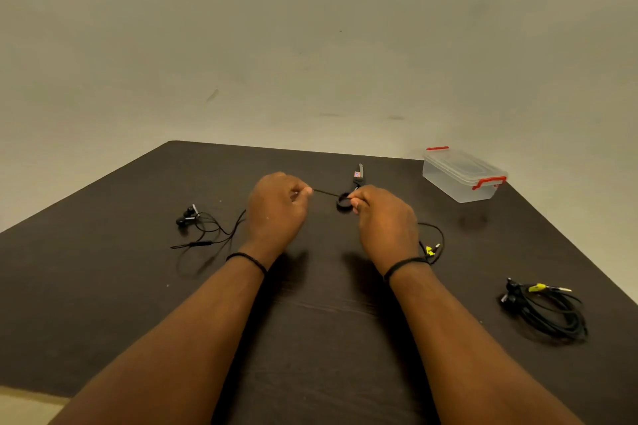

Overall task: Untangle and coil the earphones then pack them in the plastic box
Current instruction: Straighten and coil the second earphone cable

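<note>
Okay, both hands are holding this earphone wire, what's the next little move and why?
Probably start winding it into loops: the wire runs taut between the left hand and right hand, while the earbuds end lies loose on the table.

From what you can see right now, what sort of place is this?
Probably a plain indoor room set up as a work spot; I cannot tell more. A dark brown wooden table stands against a bare beige wall, holding only black earphones and a clear plastic box with red clips.
</note>
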